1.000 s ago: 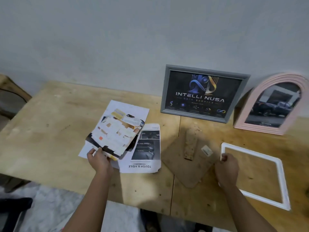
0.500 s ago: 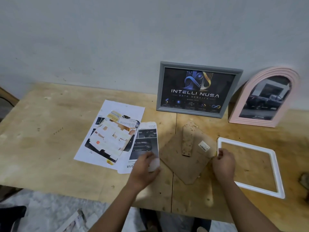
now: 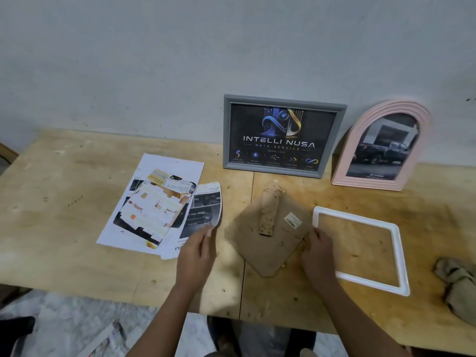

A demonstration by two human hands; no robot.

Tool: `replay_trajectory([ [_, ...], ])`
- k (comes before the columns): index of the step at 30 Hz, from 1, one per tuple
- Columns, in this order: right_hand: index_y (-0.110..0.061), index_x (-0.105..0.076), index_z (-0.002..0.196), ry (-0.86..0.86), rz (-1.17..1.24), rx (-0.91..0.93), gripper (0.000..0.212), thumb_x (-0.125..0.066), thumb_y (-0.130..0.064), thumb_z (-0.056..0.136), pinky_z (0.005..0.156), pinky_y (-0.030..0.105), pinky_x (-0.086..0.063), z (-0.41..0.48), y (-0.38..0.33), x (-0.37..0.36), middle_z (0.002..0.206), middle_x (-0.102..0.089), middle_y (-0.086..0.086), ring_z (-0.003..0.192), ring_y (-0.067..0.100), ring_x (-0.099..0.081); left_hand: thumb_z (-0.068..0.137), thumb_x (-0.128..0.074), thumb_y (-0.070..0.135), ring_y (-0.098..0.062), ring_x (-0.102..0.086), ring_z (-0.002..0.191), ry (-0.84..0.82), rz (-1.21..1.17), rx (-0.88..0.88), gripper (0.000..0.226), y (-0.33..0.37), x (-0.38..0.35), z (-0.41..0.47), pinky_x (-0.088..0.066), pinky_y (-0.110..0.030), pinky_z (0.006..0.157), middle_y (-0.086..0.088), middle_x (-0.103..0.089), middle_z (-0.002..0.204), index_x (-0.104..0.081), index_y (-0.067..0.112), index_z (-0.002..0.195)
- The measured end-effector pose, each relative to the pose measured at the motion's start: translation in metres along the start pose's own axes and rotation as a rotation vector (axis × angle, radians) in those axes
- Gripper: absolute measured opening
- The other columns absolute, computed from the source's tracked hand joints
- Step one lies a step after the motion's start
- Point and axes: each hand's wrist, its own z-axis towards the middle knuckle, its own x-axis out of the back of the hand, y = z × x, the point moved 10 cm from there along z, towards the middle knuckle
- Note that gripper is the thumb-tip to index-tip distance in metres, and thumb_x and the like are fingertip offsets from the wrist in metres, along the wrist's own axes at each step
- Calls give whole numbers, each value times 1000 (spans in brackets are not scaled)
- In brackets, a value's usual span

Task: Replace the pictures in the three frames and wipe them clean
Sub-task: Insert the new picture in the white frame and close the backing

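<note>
- Our left hand (image 3: 197,251) pinches the near right edge of the car print (image 3: 206,210) between thumb and fingers, and that edge of the paper curls up off the desk (image 3: 64,228).
- The car print lies partly tucked under the loose sheets (image 3: 154,202), a fanned stack of printed pages to its left, flat on the desk.
- Our right hand (image 3: 319,251) is curled, back facing up, over the left rail of the white frame (image 3: 355,217), gripping it near the corner. The fingertips are hidden beneath the hand.
- The white frame lies flat on the right half of the desk with bare wood showing through its opening; there is no picture in it.
- The backing board (image 3: 270,251), brown and turned like a diamond, lies flat between our two hands. Its right corner reaches our right hand, and its stand (image 3: 269,210) faces up.
- The grey frame (image 3: 226,132) stands at the back of the desk, leaning on the wall (image 3: 154,60), with a dark "INTELLI NUSA" picture inside.
- The pink arched frame (image 3: 360,135) stands just to its right, also against the wall, holding a photo of a dark pickup truck.
- A crumpled cloth (image 3: 458,287) sits at the far right edge of the desk, apart from the white frame.
</note>
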Motion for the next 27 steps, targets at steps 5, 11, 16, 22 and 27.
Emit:
replay_trajectory([
  [5,8,-34,139,-78,-122,77,50,-33,0,90,110,48,-27,-11,-3,-18,148,-30,26,134,43,-31,99,-43,18,1,-53,115,181,-139,-26,29,44,34,14,-41,-11,94,9,-63,118,-62,15,120],
  [11,11,-29,140,-155,-65,77,48,-37,0,93,114,47,-20,-13,-4,-23,149,-22,30,137,44,-22,99,-42,15,6,-59,90,264,-275,-34,21,115,54,23,-42,-7,78,17,-66,93,-63,15,100],
  [16,6,-38,134,-182,35,116,48,-51,-2,89,110,42,-27,-10,-10,-7,139,-35,25,128,38,-32,99,-44,18,-2,-49,71,179,-357,-48,21,169,49,30,-41,-14,67,8,-55,76,-59,22,85],
  [22,0,-52,100,-45,350,38,35,-29,-20,81,88,39,-38,11,-13,44,95,-51,11,94,25,-47,96,-48,21,-19,-58,79,-16,-561,103,21,199,-3,43,-44,-35,76,-1,-65,81,-64,19,84],
  [27,6,-52,117,-149,833,-344,25,-41,-2,97,55,6,-41,34,54,71,89,-58,8,68,5,-48,97,-44,12,-15,-63,71,-101,-723,299,21,192,-68,46,-48,-26,63,-1,-69,80,-63,11,87],
])
